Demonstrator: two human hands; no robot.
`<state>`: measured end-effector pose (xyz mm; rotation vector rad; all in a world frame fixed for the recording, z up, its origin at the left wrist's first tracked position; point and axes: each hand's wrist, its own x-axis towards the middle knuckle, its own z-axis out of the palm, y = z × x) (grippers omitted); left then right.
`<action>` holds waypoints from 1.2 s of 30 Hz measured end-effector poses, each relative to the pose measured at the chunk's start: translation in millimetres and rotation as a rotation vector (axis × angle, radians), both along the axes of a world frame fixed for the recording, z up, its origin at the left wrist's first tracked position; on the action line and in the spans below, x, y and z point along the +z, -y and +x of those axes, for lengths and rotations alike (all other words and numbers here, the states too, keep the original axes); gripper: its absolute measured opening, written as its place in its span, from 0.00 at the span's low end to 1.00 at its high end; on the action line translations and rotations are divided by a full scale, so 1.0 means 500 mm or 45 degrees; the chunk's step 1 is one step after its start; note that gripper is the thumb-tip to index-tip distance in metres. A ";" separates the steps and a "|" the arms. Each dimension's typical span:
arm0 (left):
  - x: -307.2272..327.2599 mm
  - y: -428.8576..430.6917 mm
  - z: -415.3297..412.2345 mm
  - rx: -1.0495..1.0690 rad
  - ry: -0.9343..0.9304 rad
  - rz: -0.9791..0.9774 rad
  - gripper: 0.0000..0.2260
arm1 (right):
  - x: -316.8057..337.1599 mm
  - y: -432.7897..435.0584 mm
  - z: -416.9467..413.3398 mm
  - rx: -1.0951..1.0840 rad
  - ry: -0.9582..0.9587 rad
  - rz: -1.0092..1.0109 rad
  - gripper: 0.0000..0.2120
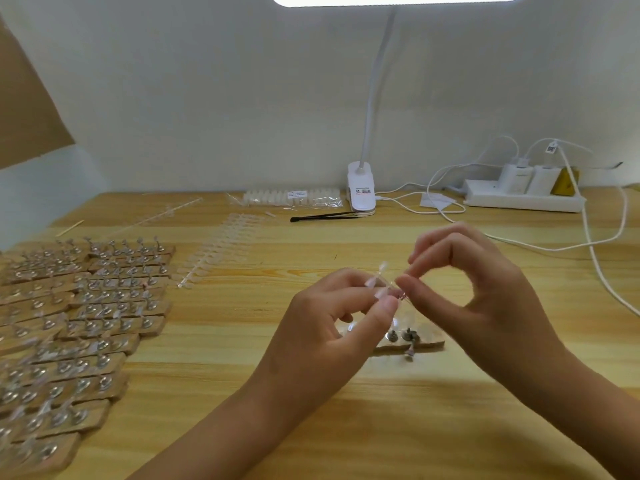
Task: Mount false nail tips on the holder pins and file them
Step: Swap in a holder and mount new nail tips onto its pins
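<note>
My left hand (pixel 332 317) pinches a short clear strip of false nail tips (pixel 379 278) above the wooden desk. My right hand (pixel 485 289) pinches the strip's right end between thumb and forefinger, its other fingers raised. Below the hands lies a small wooden holder block (pixel 427 342) with metal pins (pixel 410 336), partly hidden by my left hand. Whether a tip sits on any of those pins I cannot tell.
Many wooden holder blocks with pins (pixel 86 306) cover the desk's left side. A long strip of nail tips (pixel 218 251), a bagged pack of tips (pixel 291 197), black tweezers (pixel 322 216), a clip lamp (pixel 362 192), a power strip (pixel 523 199) and cables (pixel 595 258) lie behind.
</note>
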<state>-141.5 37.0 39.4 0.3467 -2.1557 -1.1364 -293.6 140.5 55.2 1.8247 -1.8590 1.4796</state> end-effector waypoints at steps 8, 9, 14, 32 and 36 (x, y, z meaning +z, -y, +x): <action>0.008 -0.001 0.001 0.007 -0.057 0.043 0.10 | 0.027 0.000 -0.008 0.406 1.032 0.246 0.05; 0.008 0.001 0.002 0.003 -0.080 0.030 0.10 | 0.031 0.001 -0.018 0.549 1.325 0.403 0.05; 0.005 0.013 0.003 -0.089 -0.203 0.296 0.11 | 0.018 0.004 -0.034 0.547 1.577 0.504 0.06; 0.013 0.018 -0.014 -0.307 -0.208 1.280 0.19 | -0.001 0.003 -0.028 0.026 0.176 0.267 0.09; 0.010 0.021 -0.015 -0.309 -0.228 1.308 0.19 | 0.002 -0.001 -0.033 -0.037 -0.077 0.266 0.11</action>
